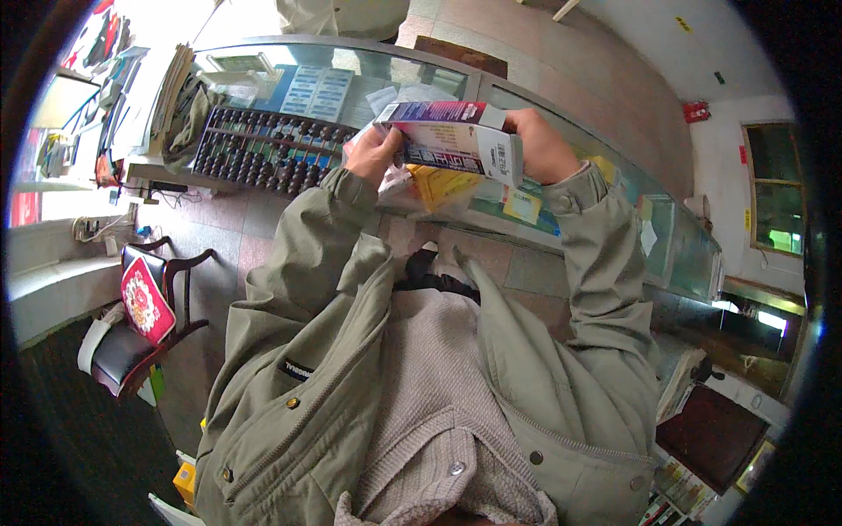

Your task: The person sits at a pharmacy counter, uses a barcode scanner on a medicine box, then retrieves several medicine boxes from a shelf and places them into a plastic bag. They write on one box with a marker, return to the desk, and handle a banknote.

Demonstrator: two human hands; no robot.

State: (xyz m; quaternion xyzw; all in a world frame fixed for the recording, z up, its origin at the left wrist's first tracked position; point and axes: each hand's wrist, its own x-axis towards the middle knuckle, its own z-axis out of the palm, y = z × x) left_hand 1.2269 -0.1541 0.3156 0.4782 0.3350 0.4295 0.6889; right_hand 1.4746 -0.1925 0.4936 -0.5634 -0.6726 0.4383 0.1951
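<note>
Between my two hands is a printed cardboard box [447, 141], white, purple and pink, held tilted over the glass counter. My left hand [373, 155] grips its left end, the thumb on the near side. At the other end my right hand [544, 146] has hold of it, with the fingers partly hidden behind the box. A clear plastic bag [395, 179] and a yellow packet [439, 187] show just below the box. Left of my left hand, a wooden abacus [263, 151] with dark beads lies along the counter.
The glass display counter [592, 148] runs across in front of me. Upright folders [172, 98] and a crumpled cloth [192, 131] stand at its left end. A dark chair with a red cushion [148, 299] is at my left. Someone in pale clothing [342, 16] is across the counter.
</note>
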